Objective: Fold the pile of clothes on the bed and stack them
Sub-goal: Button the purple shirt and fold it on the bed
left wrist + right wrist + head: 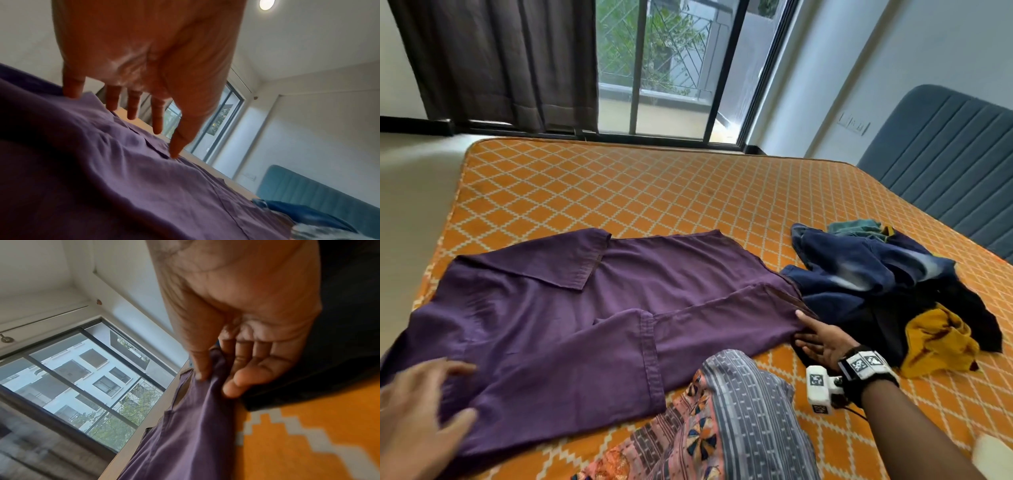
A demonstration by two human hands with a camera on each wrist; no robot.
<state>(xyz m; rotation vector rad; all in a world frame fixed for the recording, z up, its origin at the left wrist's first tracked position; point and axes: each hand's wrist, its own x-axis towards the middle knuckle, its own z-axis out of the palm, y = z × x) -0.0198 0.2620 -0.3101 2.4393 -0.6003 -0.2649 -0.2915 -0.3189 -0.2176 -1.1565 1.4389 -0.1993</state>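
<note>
A purple garment (585, 308) lies spread flat across the orange patterned bed (654, 192), with both sleeves folded in over its body. My left hand (448, 387) is over its near left part, fingers straight and spread. In the left wrist view the left hand's fingertips (173, 154) touch the purple cloth (102, 178). My right hand (815, 337) is at the garment's right end. In the right wrist view the right hand (216, 379) pinches the purple edge (185, 434) between thumb and fingers.
A loose pile lies at the right of the bed: dark blue jeans (859, 270), a teal piece (852, 228), black cloth (969, 308) and a mustard garment (935, 342). Grey and pink patterned fabric (722, 411) is at the near edge. A blue headboard (945, 154) stands on the right.
</note>
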